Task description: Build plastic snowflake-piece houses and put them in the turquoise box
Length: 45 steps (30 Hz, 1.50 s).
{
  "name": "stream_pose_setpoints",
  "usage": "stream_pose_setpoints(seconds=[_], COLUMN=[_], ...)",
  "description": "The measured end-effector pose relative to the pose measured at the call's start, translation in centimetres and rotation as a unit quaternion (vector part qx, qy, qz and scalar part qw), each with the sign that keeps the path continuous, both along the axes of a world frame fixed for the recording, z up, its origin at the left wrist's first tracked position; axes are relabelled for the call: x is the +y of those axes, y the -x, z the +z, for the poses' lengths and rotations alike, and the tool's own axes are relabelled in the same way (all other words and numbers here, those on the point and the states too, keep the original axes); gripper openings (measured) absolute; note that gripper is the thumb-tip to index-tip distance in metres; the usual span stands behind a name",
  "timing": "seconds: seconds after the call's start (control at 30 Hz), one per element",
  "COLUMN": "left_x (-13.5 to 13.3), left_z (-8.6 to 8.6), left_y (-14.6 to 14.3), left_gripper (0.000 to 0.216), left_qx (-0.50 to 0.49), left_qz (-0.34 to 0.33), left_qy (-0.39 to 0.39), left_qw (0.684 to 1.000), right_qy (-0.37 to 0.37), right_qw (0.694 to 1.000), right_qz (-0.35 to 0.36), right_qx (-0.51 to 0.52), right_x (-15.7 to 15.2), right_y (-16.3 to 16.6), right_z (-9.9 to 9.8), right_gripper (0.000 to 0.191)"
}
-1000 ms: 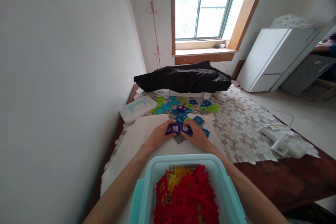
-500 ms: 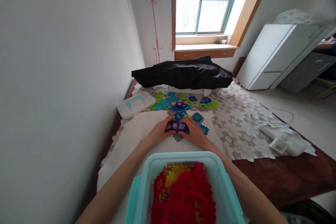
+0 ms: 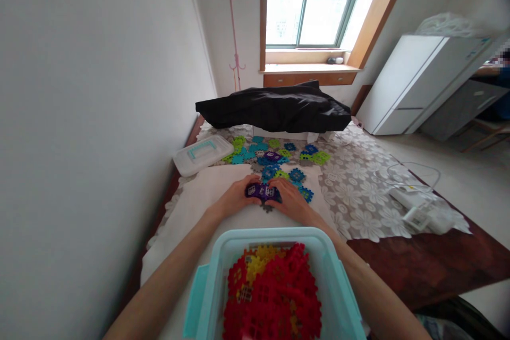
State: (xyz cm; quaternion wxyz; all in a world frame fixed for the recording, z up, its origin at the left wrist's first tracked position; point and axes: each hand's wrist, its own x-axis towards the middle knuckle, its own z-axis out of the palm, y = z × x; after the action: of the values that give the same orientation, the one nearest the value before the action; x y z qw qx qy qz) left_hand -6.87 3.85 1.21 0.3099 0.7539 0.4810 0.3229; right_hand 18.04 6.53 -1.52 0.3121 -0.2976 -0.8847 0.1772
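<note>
My left hand (image 3: pixel 233 199) and my right hand (image 3: pixel 290 199) meet over purple toy tiles (image 3: pixel 261 190) with small white windows, both gripping them from either side on a white cloth (image 3: pixel 207 196). A grey gear-shaped tile (image 3: pixel 267 207) lies just under the hands. Beyond them a scatter of blue, green and purple tiles (image 3: pixel 274 159) covers the table. Close to me stands a light-blue bin (image 3: pixel 223 260) filled with red and yellow tiles (image 3: pixel 273 292).
A clear lid with a teal handle (image 3: pixel 202 154) lies at the left by the wall. A black bag (image 3: pixel 274 109) lies across the far end. A white power strip and cable (image 3: pixel 418 202) sit at the right on the lace tablecloth (image 3: pixel 358 191). A white fridge (image 3: pixel 418 82) stands further right.
The view has shifted slightly, and the hands with the purple tiles sit a little further left and up in frame. Their grip looks unchanged.
</note>
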Motion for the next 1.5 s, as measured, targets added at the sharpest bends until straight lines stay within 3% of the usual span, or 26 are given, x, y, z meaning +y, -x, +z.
stream_pose_setpoints(seconds=[0.23,0.53,0.87,1.13,1.5], left_x=[-0.1,-0.5,-0.8,-1.1,-0.9], left_z=[0.4,0.7,1.1,0.8,0.4], left_y=[0.1,-0.4,-1.8,-3.1,-3.0], left_gripper=[0.06,0.022,0.028,0.026,0.021], left_qx=[-0.01,-0.01,-0.124,-0.151,-0.16], left_qz=[0.022,0.037,0.035,0.035,0.04], left_qy=[-0.032,-0.084,-0.03,-0.013,0.0], left_qw=[0.999,0.996,0.991,0.988,0.986], right_qy=[0.003,-0.021,-0.067,-0.118,-0.122], right_qw=[1.0,0.999,0.995,0.988,0.988], right_qz=[0.002,0.006,0.012,0.048,0.047], right_qx=[-0.002,0.046,0.079,0.091,0.082], right_x=[-0.2,-0.5,-0.8,-1.0,-1.1], right_y=[0.1,0.1,0.2,0.7,0.8], right_z=[0.2,0.5,0.2,0.7,0.8], right_gripper=[0.047,0.041,0.069,0.078,0.082])
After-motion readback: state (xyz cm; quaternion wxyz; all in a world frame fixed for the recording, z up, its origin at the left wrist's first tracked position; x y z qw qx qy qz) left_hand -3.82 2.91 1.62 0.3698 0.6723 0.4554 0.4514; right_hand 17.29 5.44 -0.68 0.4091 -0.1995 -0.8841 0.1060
